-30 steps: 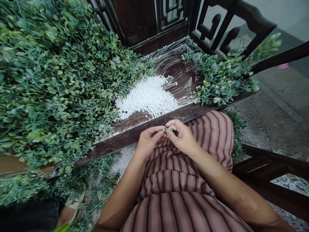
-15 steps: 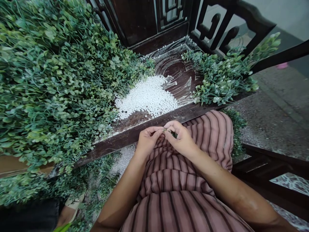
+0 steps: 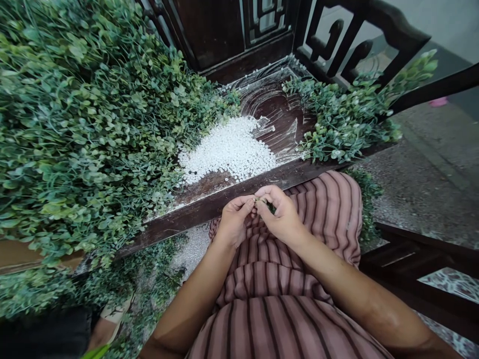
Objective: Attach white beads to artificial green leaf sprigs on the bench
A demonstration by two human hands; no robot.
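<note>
My left hand (image 3: pixel 235 219) and my right hand (image 3: pixel 281 215) meet fingertip to fingertip above my lap, by the front edge of a dark wooden seat. Both are closed in a pinch on a small green sprig (image 3: pixel 271 207), mostly hidden by the fingers. A bit of its leaves shows inside the curl of my right hand. Just beyond, a heap of small white plastic beads (image 3: pixel 232 149) lies on the seat (image 3: pixel 277 109). A tiny black piece (image 3: pixel 192 172) rests at the heap's near left side.
A big mass of artificial leafy sprigs (image 3: pixel 93 124) covers the left. A smaller bunch (image 3: pixel 340 119) lies at the seat's right end, against the carved armrest (image 3: pixel 337 45). More greenery (image 3: pixel 149 274) is on the floor. Another person's foot (image 3: pixel 103 329) shows at lower left.
My left hand has turned a little and its wrist has shifted right. The fingertips of both hands stay together at nearly the same spot.
</note>
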